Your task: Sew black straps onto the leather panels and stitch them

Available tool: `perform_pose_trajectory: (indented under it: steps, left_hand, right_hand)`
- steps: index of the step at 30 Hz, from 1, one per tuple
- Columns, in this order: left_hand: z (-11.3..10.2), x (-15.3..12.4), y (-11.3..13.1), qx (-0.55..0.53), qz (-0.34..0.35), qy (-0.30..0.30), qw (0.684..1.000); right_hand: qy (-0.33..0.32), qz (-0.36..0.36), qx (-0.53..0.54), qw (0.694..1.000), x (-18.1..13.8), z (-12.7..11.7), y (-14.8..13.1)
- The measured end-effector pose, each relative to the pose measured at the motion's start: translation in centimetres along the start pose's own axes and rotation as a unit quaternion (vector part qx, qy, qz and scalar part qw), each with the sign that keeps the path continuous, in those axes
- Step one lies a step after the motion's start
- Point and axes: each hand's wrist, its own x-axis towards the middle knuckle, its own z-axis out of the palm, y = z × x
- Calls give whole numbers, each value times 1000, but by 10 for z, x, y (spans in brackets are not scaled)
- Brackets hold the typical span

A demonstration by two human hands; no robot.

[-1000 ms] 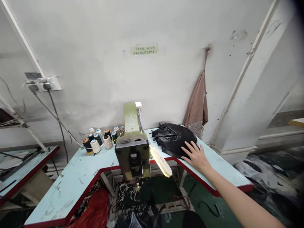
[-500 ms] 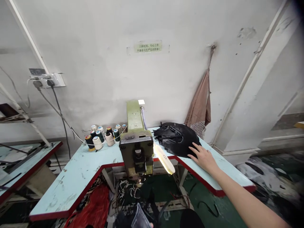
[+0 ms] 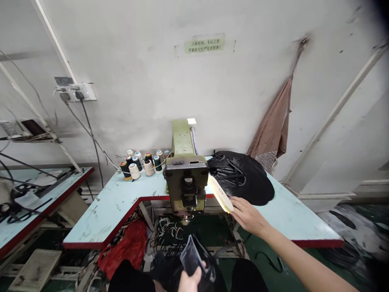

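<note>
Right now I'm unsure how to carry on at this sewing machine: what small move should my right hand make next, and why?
Probably slide the right hand back onto the black pile. It rests open at the table edge beside the lit lamp, just off the pile, while the left hand holds a dark piece below.

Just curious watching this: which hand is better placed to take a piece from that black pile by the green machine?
The right hand, probably: it rests at the table edge beside the black pile of leather pieces, while the left hand holds a dark piece in the lap.
</note>
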Motion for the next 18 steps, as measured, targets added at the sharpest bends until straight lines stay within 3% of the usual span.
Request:
perform_pose_trajectory:
  steps: [5,11,15,18]
  left_hand:
    - [11,14,2,-38,29,-46,998]
    - [10,-6,23,-10,60,-66,996]
    - [4,-9,31,94,113,-19,989]
    - [-5,-7,32,112,117,1,987]
  right_hand:
    - [9,20,62,998,1,1,-57]
    - [-89,18,171,981,-15,-11,-154]
    - [-109,60,182,975,-18,-2,-174]
    - [-118,26,193,974,-11,8,-171]
